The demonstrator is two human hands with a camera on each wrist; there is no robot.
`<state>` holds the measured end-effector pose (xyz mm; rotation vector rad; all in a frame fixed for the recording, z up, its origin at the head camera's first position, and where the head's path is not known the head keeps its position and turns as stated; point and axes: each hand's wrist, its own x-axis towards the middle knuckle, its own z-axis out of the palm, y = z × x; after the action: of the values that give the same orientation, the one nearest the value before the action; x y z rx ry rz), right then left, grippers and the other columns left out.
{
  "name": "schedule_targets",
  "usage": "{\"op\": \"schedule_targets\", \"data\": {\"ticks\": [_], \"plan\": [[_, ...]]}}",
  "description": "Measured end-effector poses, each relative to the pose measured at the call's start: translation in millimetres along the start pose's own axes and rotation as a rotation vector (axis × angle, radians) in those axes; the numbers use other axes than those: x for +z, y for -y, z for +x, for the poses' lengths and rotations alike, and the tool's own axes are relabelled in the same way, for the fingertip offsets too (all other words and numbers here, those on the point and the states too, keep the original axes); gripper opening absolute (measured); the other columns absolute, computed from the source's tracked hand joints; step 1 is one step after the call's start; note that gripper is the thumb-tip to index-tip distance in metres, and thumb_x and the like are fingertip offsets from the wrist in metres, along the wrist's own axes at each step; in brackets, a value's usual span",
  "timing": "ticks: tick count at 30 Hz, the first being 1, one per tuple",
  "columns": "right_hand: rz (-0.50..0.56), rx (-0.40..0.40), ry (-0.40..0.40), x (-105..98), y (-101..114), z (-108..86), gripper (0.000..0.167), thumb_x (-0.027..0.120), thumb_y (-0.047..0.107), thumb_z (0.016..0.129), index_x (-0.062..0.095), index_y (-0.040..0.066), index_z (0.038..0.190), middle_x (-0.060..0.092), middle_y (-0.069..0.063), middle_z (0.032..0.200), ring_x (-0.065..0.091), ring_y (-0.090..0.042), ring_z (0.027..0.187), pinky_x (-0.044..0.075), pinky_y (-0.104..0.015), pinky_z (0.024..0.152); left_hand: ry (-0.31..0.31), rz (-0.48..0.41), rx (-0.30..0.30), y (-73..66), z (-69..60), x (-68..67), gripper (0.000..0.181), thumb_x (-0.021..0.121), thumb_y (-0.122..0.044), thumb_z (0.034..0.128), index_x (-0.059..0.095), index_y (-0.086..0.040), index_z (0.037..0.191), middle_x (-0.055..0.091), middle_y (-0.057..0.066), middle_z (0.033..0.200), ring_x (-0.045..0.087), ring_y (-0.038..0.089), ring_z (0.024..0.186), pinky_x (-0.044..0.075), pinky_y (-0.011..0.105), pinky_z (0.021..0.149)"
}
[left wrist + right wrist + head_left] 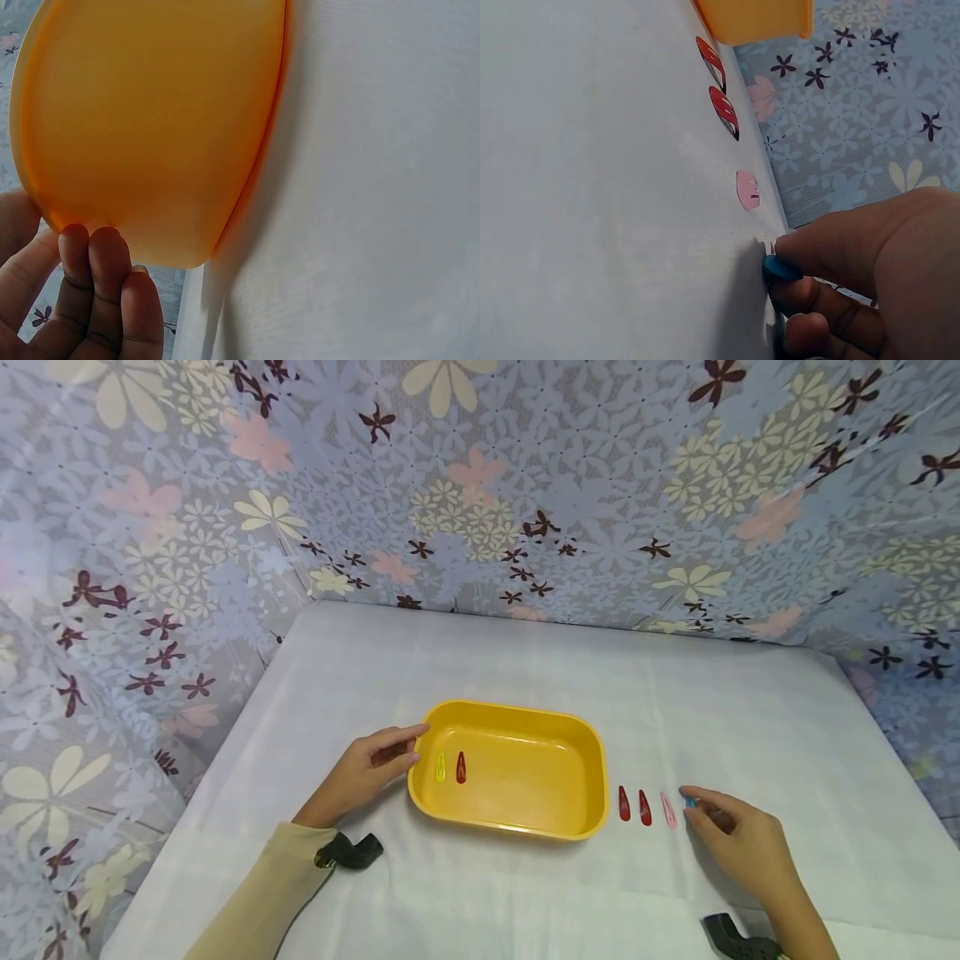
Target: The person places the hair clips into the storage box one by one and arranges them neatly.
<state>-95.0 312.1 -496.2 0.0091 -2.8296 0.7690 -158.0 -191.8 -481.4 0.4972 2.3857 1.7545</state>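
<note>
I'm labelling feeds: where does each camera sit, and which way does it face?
Head: on the head, facing forward and down over the table and tray; left hand, right hand and forearms show.
Left wrist: on the left wrist, facing the tray; part of the left hand shows.
Right wrist: on the right wrist, facing past the right hand, which pinches the blue clip, toward the pink clip, two red clips and tray.
Head and right wrist share the tray and those four clips.
</note>
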Motion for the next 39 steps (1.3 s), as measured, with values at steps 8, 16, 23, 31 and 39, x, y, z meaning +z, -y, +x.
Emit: {"op": "schedule_targets", "data": {"ticks": [8, 16, 23, 31, 39], "plan": [[0.016, 0.009, 0.004, -1, 2, 3.2, 0.023, 0.074, 0.013, 0.094, 0.077, 0.011, 0.117, 0.069, -0.001, 0.086, 0.052, -0.004, 0.06, 0.04, -0.024, 0.049, -0.013, 0.009, -0.01, 0.9, -1.0, -1.1, 0.043, 0.07, -0.022, 0.0995, 0.063, -0.012, 0.141, 0.062, 0.008, 0.139, 0.059, 0.024, 0.118, 0.051, 0.021, 0.098], [0.056, 0.112, 0.022, -1, 3, 5.9, 0.027, 0.071, 0.024, 0.098, 0.076, 0.013, 0.122, 0.071, -0.005, 0.096, 0.057, -0.006, 0.065, 0.043, -0.024, 0.05, -0.023, 0.003, -0.012, 1.4, -2.9, -1.6, 0.044, 0.07, -0.022, 0.0998, 0.062, -0.012, 0.142, 0.065, 0.011, 0.129, 0.058, 0.026, 0.111, 0.052, 0.021, 0.096], [0.191, 0.236, 0.043, -1, 5, 6.9, 0.038, 0.068, 0.036, 0.1, 0.072, 0.014, 0.13, 0.068, -0.001, 0.094, 0.06, -0.012, 0.063, 0.044, -0.024, 0.051, -0.027, 0.003, 0.011, 5.0, -4.6, -0.9, 0.042, 0.069, -0.021, 0.1004, 0.063, -0.011, 0.141, 0.064, 0.009, 0.113, 0.056, 0.027, 0.102, 0.053, 0.022, 0.089], [0.333, 0.328, 0.058, -3, 11, 6.4, 0.043, 0.068, 0.039, 0.1, 0.07, 0.011, 0.133, 0.07, 0.003, 0.089, 0.061, -0.014, 0.066, 0.048, -0.024, 0.054, -0.018, -0.004, 0.011, 2.4, -2.6, -0.8, 0.043, 0.069, -0.023, 0.1, 0.063, -0.013, 0.142, 0.064, 0.006, 0.132, 0.06, 0.023, 0.116, 0.052, 0.023, 0.097], [0.403, 0.34, 0.034, -3, 16, 5.6, 0.047, 0.072, 0.038, 0.097, 0.069, 0.009, 0.134, 0.067, 0.013, 0.093, 0.065, -0.009, 0.07, 0.051, -0.024, 0.055, 0.001, 0.006, 0.008, 1.5, 0.5, -0.3, 0.043, 0.069, -0.023, 0.1, 0.062, -0.014, 0.142, 0.061, 0.006, 0.141, 0.058, 0.022, 0.125, 0.05, 0.027, 0.102]]}}
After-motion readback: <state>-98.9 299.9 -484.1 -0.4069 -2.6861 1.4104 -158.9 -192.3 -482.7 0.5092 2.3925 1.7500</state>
